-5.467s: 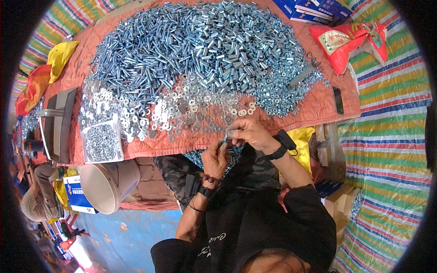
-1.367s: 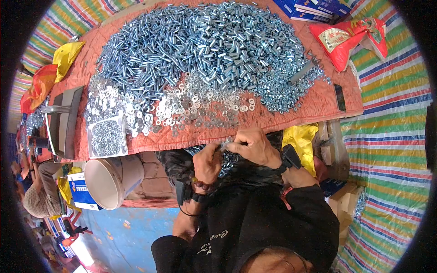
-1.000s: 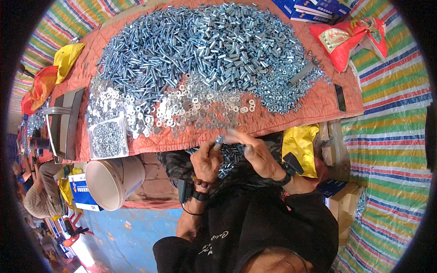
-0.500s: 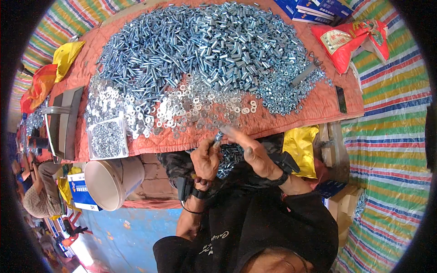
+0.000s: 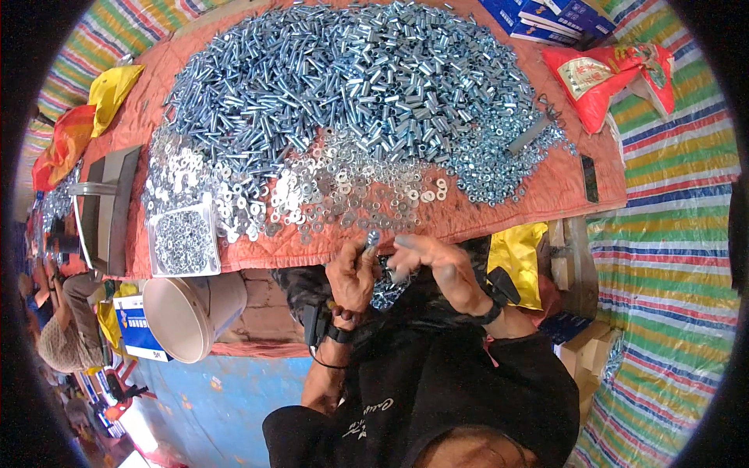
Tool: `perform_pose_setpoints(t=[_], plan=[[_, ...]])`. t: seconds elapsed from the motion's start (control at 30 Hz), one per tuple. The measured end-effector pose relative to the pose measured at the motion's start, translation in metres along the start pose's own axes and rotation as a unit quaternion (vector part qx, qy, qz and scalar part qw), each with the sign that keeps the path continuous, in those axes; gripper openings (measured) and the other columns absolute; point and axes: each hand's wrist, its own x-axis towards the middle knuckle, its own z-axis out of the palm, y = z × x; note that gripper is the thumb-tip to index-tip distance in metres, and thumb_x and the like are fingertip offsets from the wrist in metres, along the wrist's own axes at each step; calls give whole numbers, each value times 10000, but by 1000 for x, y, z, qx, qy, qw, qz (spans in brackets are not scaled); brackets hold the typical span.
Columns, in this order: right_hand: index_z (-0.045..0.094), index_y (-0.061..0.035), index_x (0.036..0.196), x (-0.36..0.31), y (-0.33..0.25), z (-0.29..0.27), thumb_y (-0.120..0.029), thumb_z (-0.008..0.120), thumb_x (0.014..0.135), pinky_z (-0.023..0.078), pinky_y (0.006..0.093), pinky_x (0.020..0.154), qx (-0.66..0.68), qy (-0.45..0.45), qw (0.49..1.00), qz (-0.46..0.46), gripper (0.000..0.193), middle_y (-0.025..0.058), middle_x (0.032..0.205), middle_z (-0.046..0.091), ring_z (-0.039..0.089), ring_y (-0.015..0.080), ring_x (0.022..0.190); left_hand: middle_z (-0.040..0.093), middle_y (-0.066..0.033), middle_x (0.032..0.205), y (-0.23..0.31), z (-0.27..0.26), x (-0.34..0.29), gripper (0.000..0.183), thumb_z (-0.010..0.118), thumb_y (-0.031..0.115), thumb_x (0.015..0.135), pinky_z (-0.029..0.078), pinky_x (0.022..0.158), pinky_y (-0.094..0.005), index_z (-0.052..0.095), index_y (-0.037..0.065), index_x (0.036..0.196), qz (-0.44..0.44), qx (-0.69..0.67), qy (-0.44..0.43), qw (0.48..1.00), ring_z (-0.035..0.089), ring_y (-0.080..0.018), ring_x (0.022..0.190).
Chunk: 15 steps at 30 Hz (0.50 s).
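Between thumb and fingers of my left hand, a short bluish metal bolt is pinched upright just off the table's front edge. My right hand is beside it on the right, its fingers stretched out and apart, slightly blurred, with nothing seen in them. Beyond both hands lie loose flat washers on the red quilted cloth. Behind the washers rises a large heap of metal sleeves, with small nuts at its right. More metal pieces lie in my lap, partly hidden by my hands.
A white square tray of small rings stands at the table's front left, above a pale bucket. A grey metal holder is at the left edge. A phone and a red bag lie on the right.
My right hand has drawn back from the bolt toward the right, and its fingers have spread. My left hand still pinches the bolt, almost in the same place.
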Motion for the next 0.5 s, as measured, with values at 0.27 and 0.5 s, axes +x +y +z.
perform_pose_setpoints(t=[0.27, 0.5], plan=[[663, -36, 1083, 71, 53, -68, -141, 629, 899, 523, 384, 735, -418, 144, 897, 2, 215, 148, 972, 664, 657, 308, 836, 641, -105, 675, -33, -28, 33, 207, 649, 164, 930, 473, 565, -318, 685, -11, 1035, 10, 54, -60, 997, 595, -164, 592], [669, -63, 1079, 135, 68, -56, -84, 572, 905, 468, 428, 634, -578, 78, 811, -47, 200, 162, 840, 540, 599, 353, 728, 691, -178, 817, -76, -98, 152, 154, 629, 157, 868, 505, 658, -440, 698, 59, 965, 97, 334, 125, 929, 657, -387, 743]])
